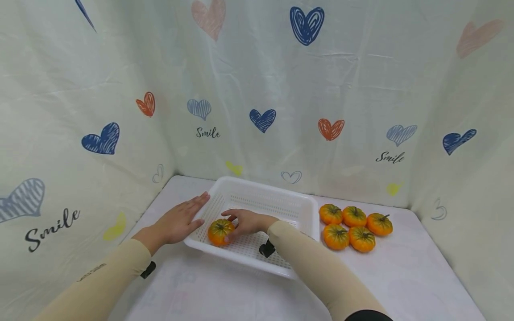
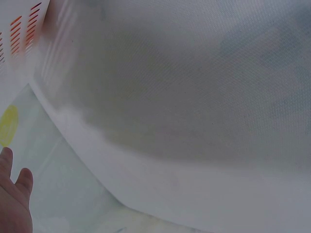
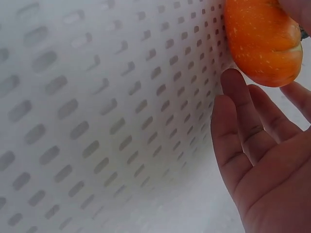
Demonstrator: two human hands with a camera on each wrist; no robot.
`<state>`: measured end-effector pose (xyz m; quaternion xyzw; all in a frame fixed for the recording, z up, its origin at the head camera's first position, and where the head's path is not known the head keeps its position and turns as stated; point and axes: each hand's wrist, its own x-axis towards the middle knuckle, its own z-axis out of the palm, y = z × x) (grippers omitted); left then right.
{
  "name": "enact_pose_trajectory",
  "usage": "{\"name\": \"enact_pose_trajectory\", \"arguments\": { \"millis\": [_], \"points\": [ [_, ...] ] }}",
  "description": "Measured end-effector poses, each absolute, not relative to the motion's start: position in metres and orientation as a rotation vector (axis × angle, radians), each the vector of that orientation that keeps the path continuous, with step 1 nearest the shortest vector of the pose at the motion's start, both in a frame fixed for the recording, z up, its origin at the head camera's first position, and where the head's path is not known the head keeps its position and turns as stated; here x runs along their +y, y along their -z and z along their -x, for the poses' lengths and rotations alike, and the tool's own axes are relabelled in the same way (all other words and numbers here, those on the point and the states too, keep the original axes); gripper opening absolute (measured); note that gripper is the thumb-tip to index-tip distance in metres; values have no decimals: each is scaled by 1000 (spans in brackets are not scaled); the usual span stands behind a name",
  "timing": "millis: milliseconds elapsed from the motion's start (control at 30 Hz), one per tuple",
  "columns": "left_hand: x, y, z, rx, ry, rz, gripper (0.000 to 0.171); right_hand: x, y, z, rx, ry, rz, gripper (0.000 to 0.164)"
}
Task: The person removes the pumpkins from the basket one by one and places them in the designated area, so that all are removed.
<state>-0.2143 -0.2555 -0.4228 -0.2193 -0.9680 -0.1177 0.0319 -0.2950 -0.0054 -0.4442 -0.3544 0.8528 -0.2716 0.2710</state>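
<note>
A small orange pumpkin (image 1: 220, 232) sits at the left end of a white perforated plastic basket (image 1: 257, 264). My right hand (image 1: 250, 223) reaches into the basket and holds this pumpkin from its right side, thumb and fingers around it. In the right wrist view the pumpkin (image 3: 262, 41) lies close to the slotted floor, the other fingers spread beside it. My left hand (image 1: 178, 221) rests on the basket's left rim, fingers straight. Only a few left fingertips (image 2: 24, 182) show in the left wrist view, with orange glimpsed through the basket's slots (image 2: 31, 29).
Several more orange pumpkins (image 1: 362, 239) stand grouped on the white-covered table (image 1: 417, 267), just right of the basket. A white curtain (image 1: 257, 80) printed with hearts hangs behind the table and along both sides.
</note>
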Motion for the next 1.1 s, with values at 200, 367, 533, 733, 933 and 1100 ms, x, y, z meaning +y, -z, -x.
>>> {"name": "enact_pose_trajectory", "arguments": {
  "millis": [200,367,533,733,933,1100],
  "points": [
    [-254,419,212,-2997,364,658,73,-6,447,295,2280,748,951,79],
    [-252,416,211,-3020,364,648,71,-6,446,293,2266,755,964,78],
    [-252,416,211,-3025,354,649,71,-6,444,291,2262,736,987,77],
    [-251,415,211,-3022,358,644,71,-7,447,292,2273,714,995,77],
    [-251,415,210,-3027,355,630,72,-7,449,292,2266,733,976,76],
    [-251,417,211,-3030,354,625,73,-6,448,291,2265,736,962,75]
  ]
}}
